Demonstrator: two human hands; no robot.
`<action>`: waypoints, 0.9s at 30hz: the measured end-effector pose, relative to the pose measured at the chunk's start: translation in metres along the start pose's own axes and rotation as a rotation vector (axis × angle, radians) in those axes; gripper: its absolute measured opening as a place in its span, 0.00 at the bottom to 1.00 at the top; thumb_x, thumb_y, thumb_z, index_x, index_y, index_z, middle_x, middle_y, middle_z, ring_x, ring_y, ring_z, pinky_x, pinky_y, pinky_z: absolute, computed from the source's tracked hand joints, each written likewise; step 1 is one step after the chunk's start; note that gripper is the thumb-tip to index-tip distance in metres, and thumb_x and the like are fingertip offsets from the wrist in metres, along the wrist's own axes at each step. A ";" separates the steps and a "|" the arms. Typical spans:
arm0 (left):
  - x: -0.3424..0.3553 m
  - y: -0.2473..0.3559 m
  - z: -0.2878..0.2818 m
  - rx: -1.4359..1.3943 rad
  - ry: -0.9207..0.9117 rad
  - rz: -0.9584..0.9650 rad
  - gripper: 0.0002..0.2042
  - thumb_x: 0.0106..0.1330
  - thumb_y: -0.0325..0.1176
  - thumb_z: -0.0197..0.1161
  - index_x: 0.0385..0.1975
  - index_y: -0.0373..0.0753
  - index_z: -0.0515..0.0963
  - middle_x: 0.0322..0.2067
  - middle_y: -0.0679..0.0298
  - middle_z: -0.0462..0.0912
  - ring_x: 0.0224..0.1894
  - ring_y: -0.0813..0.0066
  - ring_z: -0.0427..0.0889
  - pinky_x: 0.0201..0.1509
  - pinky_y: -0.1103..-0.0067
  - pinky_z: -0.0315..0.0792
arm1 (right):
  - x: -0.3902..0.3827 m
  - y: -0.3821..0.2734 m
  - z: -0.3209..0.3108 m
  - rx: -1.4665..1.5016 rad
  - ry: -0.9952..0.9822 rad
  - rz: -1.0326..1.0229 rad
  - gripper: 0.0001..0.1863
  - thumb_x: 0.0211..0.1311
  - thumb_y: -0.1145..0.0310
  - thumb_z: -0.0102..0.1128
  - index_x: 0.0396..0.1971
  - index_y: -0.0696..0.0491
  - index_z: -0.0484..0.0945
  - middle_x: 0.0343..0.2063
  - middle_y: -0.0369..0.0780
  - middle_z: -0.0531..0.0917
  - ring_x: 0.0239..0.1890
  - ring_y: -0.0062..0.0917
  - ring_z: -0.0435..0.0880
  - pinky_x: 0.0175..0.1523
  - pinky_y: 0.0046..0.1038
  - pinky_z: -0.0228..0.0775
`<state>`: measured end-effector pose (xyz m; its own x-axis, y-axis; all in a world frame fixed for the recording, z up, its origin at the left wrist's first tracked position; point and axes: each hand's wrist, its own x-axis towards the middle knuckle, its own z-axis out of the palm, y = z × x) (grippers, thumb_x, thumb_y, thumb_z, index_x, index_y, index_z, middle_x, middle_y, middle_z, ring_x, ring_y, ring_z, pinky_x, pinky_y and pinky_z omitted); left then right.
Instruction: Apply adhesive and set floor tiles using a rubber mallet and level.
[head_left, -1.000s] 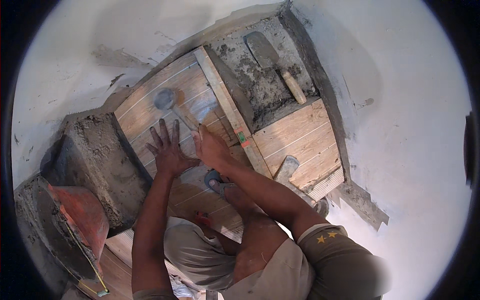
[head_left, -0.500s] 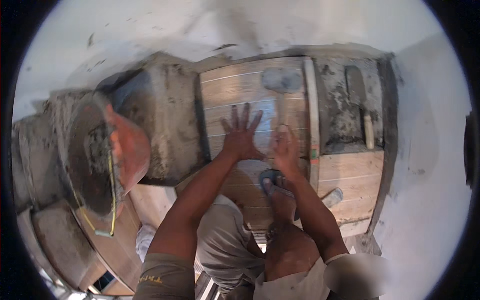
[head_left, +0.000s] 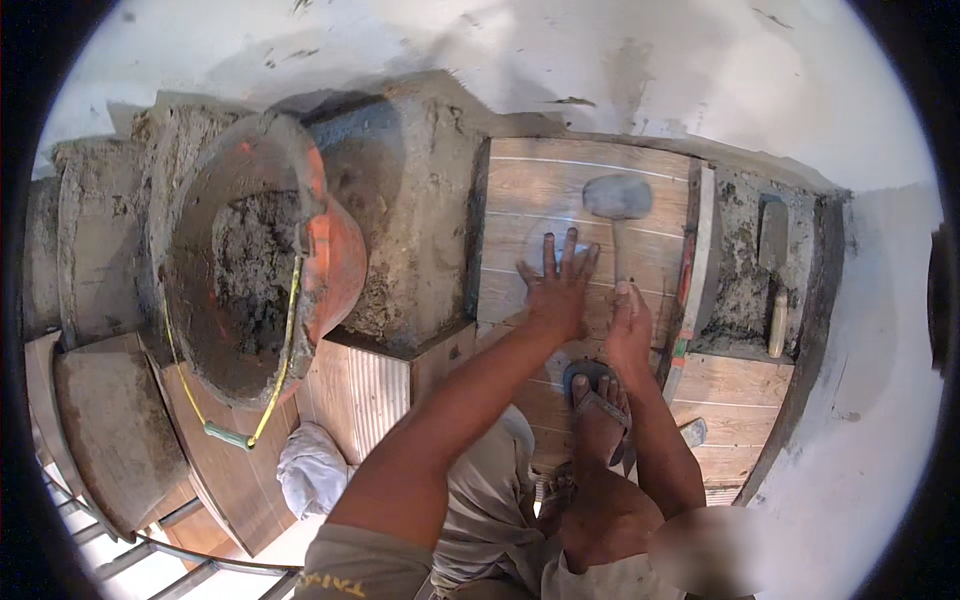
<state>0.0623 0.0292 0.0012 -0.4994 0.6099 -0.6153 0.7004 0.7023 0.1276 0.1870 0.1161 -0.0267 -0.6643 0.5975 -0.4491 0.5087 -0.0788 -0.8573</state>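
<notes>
My left hand [head_left: 560,297] lies flat with its fingers spread on a wood-look tile [head_left: 520,250]. Just right of it, my right hand [head_left: 630,325] is closed round the thin handle of a mallet. The mallet's thick grey head [head_left: 617,197] is over the far half of the tile; whether it touches the surface I cannot tell. Along the tile's right side lies a long straight bar, apparently a spirit level [head_left: 697,270], with red and green parts. My sandalled foot [head_left: 600,410] is near the tile's front.
A trowel [head_left: 774,235] with a pale handle rests on rough mortar [head_left: 730,290] at the right. An orange mortar-caked bucket [head_left: 340,265] with a yellow handle stands left, holding wet mortar. A white cloth [head_left: 312,470] lies below it. A white wall [head_left: 500,50] borders the far side.
The whole view has swung left, so everything sits further right in the picture. The mallet head is a little further left over the tile. My left hand stays spread on it.
</notes>
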 end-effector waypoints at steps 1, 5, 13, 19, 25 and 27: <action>-0.001 0.010 0.002 -0.012 0.000 -0.006 0.68 0.43 0.56 0.81 0.81 0.59 0.36 0.81 0.55 0.27 0.80 0.34 0.28 0.68 0.24 0.44 | -0.004 0.005 0.002 -0.011 -0.008 -0.001 0.20 0.82 0.56 0.42 0.43 0.59 0.75 0.27 0.44 0.77 0.29 0.31 0.78 0.37 0.33 0.71; 0.008 0.031 0.002 -0.155 0.018 -0.101 0.47 0.68 0.39 0.63 0.81 0.62 0.38 0.81 0.60 0.25 0.80 0.34 0.28 0.64 0.22 0.51 | 0.007 0.050 0.002 0.158 0.190 -0.262 0.23 0.83 0.53 0.40 0.40 0.58 0.74 0.24 0.44 0.76 0.27 0.30 0.76 0.34 0.35 0.69; 0.009 0.017 0.021 -0.136 0.082 -0.121 0.40 0.74 0.33 0.54 0.81 0.66 0.40 0.82 0.63 0.24 0.80 0.33 0.29 0.61 0.21 0.56 | -0.006 0.006 -0.003 -0.020 -0.023 -0.197 0.23 0.83 0.55 0.38 0.40 0.60 0.74 0.24 0.49 0.77 0.28 0.39 0.79 0.35 0.41 0.70; 0.006 0.013 0.015 -0.134 0.039 -0.113 0.44 0.70 0.32 0.60 0.81 0.63 0.40 0.81 0.63 0.24 0.80 0.32 0.31 0.60 0.22 0.59 | 0.008 0.017 0.002 -0.262 0.109 -0.359 0.20 0.83 0.59 0.37 0.40 0.60 0.74 0.24 0.48 0.77 0.26 0.40 0.78 0.34 0.41 0.69; 0.005 0.018 0.006 -0.088 -0.022 -0.093 0.51 0.63 0.35 0.69 0.81 0.64 0.40 0.81 0.59 0.25 0.79 0.31 0.32 0.59 0.24 0.62 | 0.002 0.029 0.003 0.224 0.217 -0.183 0.19 0.83 0.59 0.39 0.41 0.60 0.73 0.25 0.47 0.76 0.29 0.38 0.77 0.38 0.39 0.69; 0.005 0.008 0.016 -0.100 0.056 -0.115 0.58 0.55 0.38 0.77 0.81 0.64 0.39 0.81 0.58 0.24 0.79 0.31 0.32 0.60 0.25 0.62 | 0.014 0.020 0.004 -0.098 0.115 -0.341 0.20 0.82 0.58 0.40 0.41 0.60 0.73 0.25 0.46 0.75 0.29 0.37 0.77 0.38 0.39 0.68</action>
<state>0.0735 0.0323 -0.0132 -0.6028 0.5413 -0.5862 0.5843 0.7998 0.1376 0.1855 0.1196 -0.0509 -0.7416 0.6624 -0.1056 0.3222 0.2137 -0.9222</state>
